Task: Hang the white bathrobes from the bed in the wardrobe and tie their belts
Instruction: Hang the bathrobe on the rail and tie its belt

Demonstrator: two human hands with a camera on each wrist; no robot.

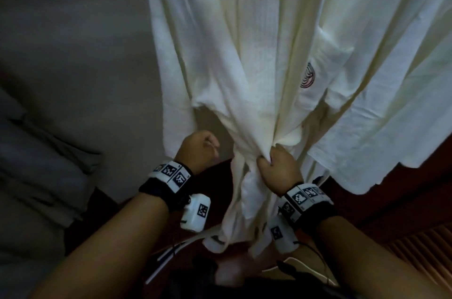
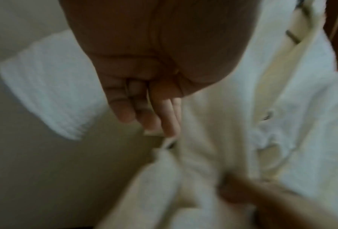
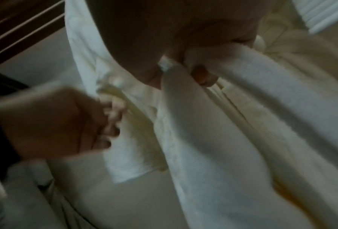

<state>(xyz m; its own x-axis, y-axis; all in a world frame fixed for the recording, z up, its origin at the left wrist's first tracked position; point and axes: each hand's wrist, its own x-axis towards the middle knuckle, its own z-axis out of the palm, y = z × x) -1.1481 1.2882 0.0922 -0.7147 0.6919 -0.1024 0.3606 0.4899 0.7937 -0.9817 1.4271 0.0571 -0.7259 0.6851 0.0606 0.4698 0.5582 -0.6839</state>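
A white bathrobe (image 1: 244,54) hangs in front of me, with a round dark red logo (image 1: 308,77) on its chest pocket. My right hand (image 1: 276,161) grips the bunched front of the robe at waist height, its fingers (image 3: 205,77) curled into a thick fold. My left hand (image 1: 203,149) is just left of it at the robe's edge. In the right wrist view its curled fingers (image 3: 113,114) hold a fold of the fabric. The left wrist view is blurred and shows a cuffed sleeve (image 2: 46,83) hanging at the left. I cannot make out the belt.
More white cloth (image 1: 391,115) hangs to the right. A pale grey wall (image 1: 73,41) is on the left, with folded grey bedding (image 1: 36,164) below it. Dark wood with slats (image 1: 420,240) lies at the lower right. White cables (image 1: 171,249) run near my feet.
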